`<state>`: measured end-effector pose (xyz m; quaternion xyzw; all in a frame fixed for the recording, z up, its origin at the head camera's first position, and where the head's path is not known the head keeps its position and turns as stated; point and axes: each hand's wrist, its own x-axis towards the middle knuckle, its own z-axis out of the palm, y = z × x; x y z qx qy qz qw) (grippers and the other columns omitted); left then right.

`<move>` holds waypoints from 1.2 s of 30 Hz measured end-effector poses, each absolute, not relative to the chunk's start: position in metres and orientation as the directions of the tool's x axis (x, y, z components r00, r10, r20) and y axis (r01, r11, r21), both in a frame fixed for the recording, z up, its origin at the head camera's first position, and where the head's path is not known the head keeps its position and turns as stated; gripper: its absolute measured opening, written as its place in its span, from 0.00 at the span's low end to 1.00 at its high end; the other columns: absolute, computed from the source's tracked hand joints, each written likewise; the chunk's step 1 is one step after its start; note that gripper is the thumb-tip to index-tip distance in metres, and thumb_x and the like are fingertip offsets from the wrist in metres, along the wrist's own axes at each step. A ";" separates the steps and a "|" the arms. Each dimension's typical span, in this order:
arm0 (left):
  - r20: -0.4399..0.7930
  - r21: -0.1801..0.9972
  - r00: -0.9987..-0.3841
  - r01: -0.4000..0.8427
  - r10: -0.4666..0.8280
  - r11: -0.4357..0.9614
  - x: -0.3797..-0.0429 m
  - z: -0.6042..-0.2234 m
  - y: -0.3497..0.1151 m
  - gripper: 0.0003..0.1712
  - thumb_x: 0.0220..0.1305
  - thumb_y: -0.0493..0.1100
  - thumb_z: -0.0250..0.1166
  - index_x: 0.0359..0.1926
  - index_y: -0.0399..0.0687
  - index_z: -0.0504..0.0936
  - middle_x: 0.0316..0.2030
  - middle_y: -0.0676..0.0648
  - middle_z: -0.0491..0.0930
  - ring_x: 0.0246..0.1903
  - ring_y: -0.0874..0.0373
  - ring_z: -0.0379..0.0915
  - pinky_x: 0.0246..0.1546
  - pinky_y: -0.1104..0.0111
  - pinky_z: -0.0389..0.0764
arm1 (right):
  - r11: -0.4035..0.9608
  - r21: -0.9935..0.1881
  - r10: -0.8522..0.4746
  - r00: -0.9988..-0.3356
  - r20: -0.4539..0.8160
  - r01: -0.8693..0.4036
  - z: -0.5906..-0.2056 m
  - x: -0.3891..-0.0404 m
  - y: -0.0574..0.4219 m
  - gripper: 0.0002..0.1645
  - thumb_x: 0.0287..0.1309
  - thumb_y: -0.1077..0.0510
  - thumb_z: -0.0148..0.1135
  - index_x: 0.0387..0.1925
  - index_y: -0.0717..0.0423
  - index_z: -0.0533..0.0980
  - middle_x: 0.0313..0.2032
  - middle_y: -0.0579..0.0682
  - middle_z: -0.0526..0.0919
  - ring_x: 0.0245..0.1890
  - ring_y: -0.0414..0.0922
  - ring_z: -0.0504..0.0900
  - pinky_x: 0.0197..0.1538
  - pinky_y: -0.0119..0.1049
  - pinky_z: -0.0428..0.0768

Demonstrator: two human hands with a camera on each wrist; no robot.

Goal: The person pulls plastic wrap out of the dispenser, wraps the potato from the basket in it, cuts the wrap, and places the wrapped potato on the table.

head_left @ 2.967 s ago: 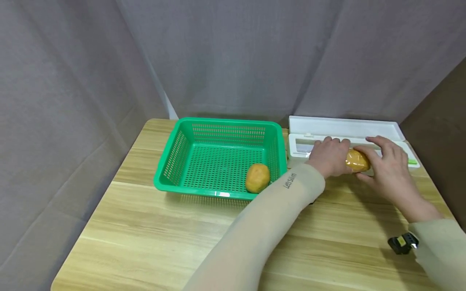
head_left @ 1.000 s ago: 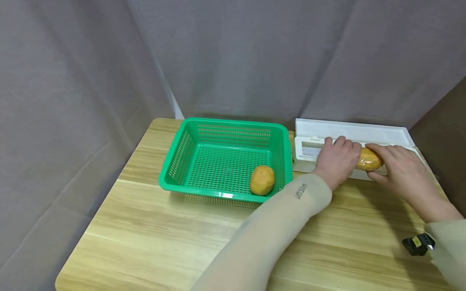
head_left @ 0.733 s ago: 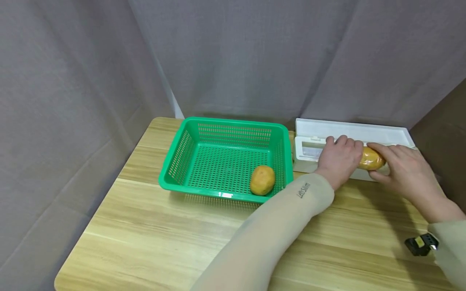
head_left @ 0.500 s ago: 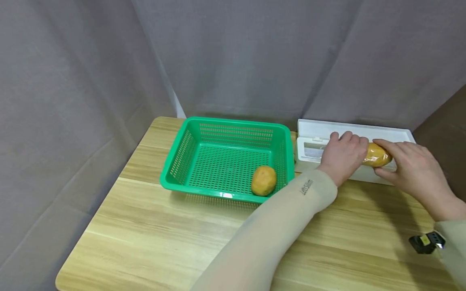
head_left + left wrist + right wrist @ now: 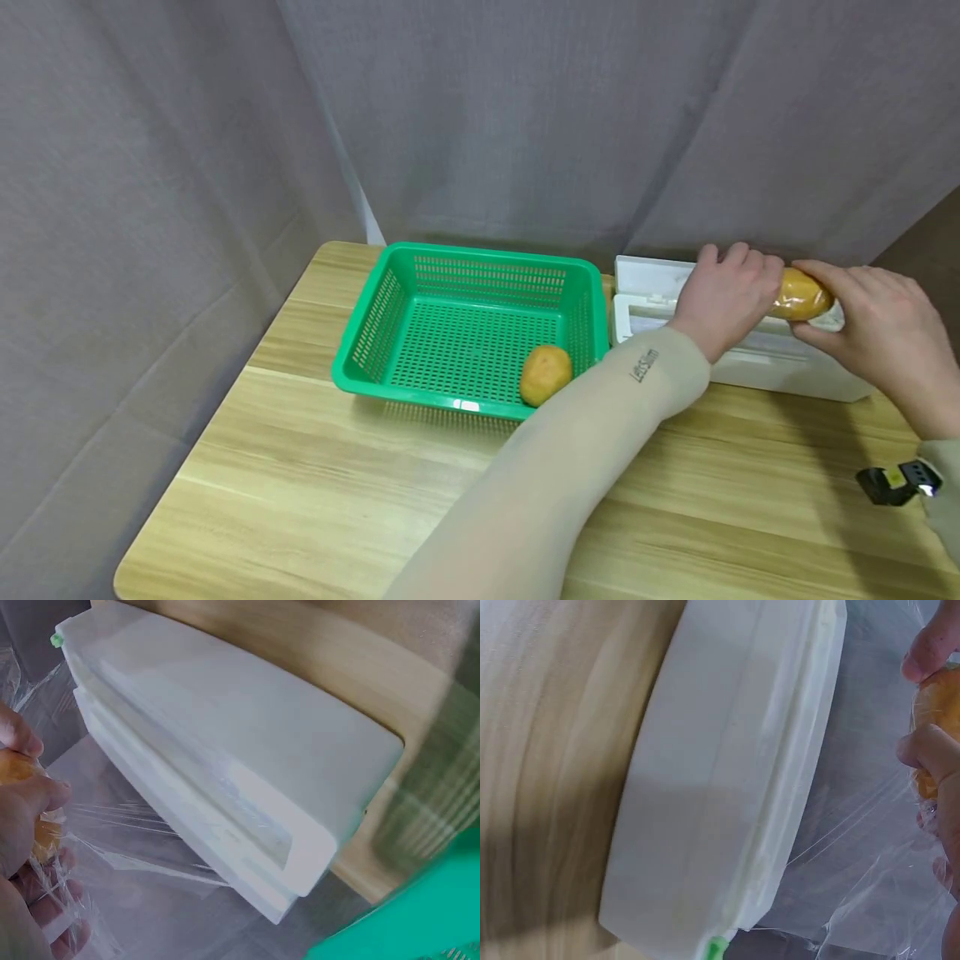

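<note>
My left hand [image 5: 727,296] and right hand [image 5: 881,325] grip a yellow-orange mango [image 5: 801,296] from its two ends, above a white cling film dispenser [image 5: 780,375]. Clear film [image 5: 127,832] stretches from the dispenser's slot to the fruit and is crumpled round it between the fingers. The dispenser's white lid [image 5: 648,273] stands open at the back, partly behind the left hand. In the right wrist view, fingers and thumb pinch the film-covered mango [image 5: 934,712], and a green slider [image 5: 715,947] sits at the dispenser's end.
Left of the dispenser stands a green perforated basket [image 5: 468,406], with a second, bare mango [image 5: 546,376] in its near right corner. The wooden table [image 5: 300,475] runs to a grey curtain [image 5: 487,125] behind.
Both hands have moved right and away from the body with the mango, rising over the dispenser. The dispenser has shifted slightly toward the viewer. The basket and its mango stay put.
</note>
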<state>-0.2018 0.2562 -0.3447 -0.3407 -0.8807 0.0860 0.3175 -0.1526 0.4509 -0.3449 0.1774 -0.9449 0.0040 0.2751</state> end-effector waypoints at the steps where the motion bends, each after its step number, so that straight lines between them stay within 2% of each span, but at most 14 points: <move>1: 0.502 -0.367 -0.566 0.546 0.654 0.753 -0.202 -0.343 0.256 0.17 0.86 0.45 0.46 0.58 0.64 0.81 0.50 0.64 0.86 0.49 0.69 0.76 0.49 0.70 0.73 | 0.939 0.089 -0.329 -0.789 0.519 -0.332 -0.343 -0.153 0.451 0.59 0.21 0.70 0.91 0.64 0.66 0.74 0.42 0.75 0.82 0.38 0.73 0.80 0.48 0.72 0.74; 8: 0.491 -0.356 -0.578 0.550 0.652 0.755 -0.205 -0.329 0.256 0.19 0.86 0.44 0.44 0.60 0.63 0.80 0.53 0.64 0.85 0.50 0.68 0.76 0.49 0.70 0.73 | 0.944 0.082 -0.314 -0.795 0.520 -0.320 -0.330 -0.156 0.451 0.56 0.27 0.69 0.89 0.65 0.64 0.73 0.45 0.76 0.82 0.41 0.74 0.79 0.51 0.74 0.73; 10: 0.487 -0.352 -0.583 0.550 0.650 0.757 -0.205 -0.325 0.255 0.19 0.86 0.44 0.43 0.61 0.64 0.80 0.53 0.64 0.85 0.50 0.68 0.76 0.49 0.70 0.73 | 0.939 0.085 -0.325 -0.783 0.531 -0.332 -0.326 -0.157 0.451 0.48 0.50 0.46 0.87 0.65 0.64 0.74 0.44 0.76 0.81 0.40 0.74 0.79 0.49 0.73 0.73; 11: 0.484 -0.350 -0.586 0.551 0.650 0.757 -0.205 -0.323 0.255 0.19 0.87 0.45 0.43 0.62 0.64 0.79 0.53 0.64 0.85 0.50 0.68 0.76 0.49 0.70 0.73 | 0.937 0.088 -0.330 -0.775 0.539 -0.338 -0.325 -0.157 0.451 0.49 0.57 0.34 0.79 0.64 0.65 0.74 0.44 0.76 0.81 0.40 0.74 0.79 0.48 0.72 0.74; 13: 0.484 -0.346 -0.588 0.552 0.648 0.759 -0.204 -0.319 0.255 0.19 0.87 0.45 0.43 0.62 0.64 0.79 0.54 0.64 0.84 0.51 0.68 0.76 0.50 0.70 0.73 | 0.933 0.098 -0.339 -0.760 0.555 -0.345 -0.322 -0.158 0.452 0.59 0.63 0.14 0.51 0.63 0.65 0.74 0.43 0.76 0.81 0.39 0.74 0.79 0.46 0.71 0.74; 15: 0.493 -0.341 -0.585 0.551 0.644 0.762 -0.204 -0.316 0.255 0.19 0.87 0.46 0.44 0.63 0.64 0.79 0.54 0.64 0.84 0.52 0.68 0.76 0.50 0.70 0.74 | 0.930 0.103 -0.346 -0.745 0.570 -0.353 -0.319 -0.159 0.452 0.73 0.55 0.07 0.20 0.62 0.65 0.74 0.42 0.77 0.81 0.37 0.74 0.79 0.44 0.70 0.74; 22: 0.493 -0.330 -0.581 0.564 0.647 0.757 -0.204 -0.305 0.254 0.18 0.87 0.46 0.44 0.63 0.64 0.78 0.55 0.64 0.84 0.53 0.68 0.76 0.51 0.69 0.74 | 0.935 0.104 -0.331 -0.728 0.600 -0.339 -0.309 -0.158 0.451 0.74 0.55 0.07 0.18 0.63 0.65 0.74 0.44 0.77 0.80 0.41 0.76 0.77 0.47 0.72 0.72; 27: 0.464 -0.323 -0.588 0.583 0.662 0.745 -0.200 -0.299 0.254 0.19 0.87 0.47 0.42 0.65 0.65 0.76 0.57 0.64 0.83 0.54 0.67 0.75 0.52 0.69 0.73 | 0.922 0.080 -0.339 -0.694 0.635 -0.378 -0.307 -0.154 0.453 0.72 0.59 0.08 0.24 0.63 0.67 0.75 0.44 0.77 0.80 0.41 0.76 0.77 0.48 0.71 0.71; 31: 0.429 -0.325 -0.595 0.601 0.680 0.731 -0.191 -0.296 0.251 0.19 0.88 0.46 0.41 0.66 0.65 0.75 0.58 0.65 0.82 0.55 0.68 0.74 0.51 0.70 0.71 | 0.908 0.077 -0.365 -0.687 0.629 -0.412 -0.306 -0.148 0.454 0.72 0.60 0.09 0.28 0.62 0.70 0.75 0.40 0.78 0.80 0.36 0.75 0.77 0.42 0.69 0.72; 36: 0.451 -0.342 -0.565 0.606 0.691 0.718 -0.175 -0.301 0.244 0.19 0.87 0.45 0.41 0.62 0.65 0.77 0.53 0.65 0.82 0.51 0.68 0.76 0.47 0.71 0.72 | 0.899 0.060 -0.380 -0.701 0.604 -0.435 -0.312 -0.132 0.453 0.71 0.60 0.09 0.29 0.61 0.71 0.75 0.38 0.77 0.80 0.32 0.74 0.78 0.37 0.66 0.70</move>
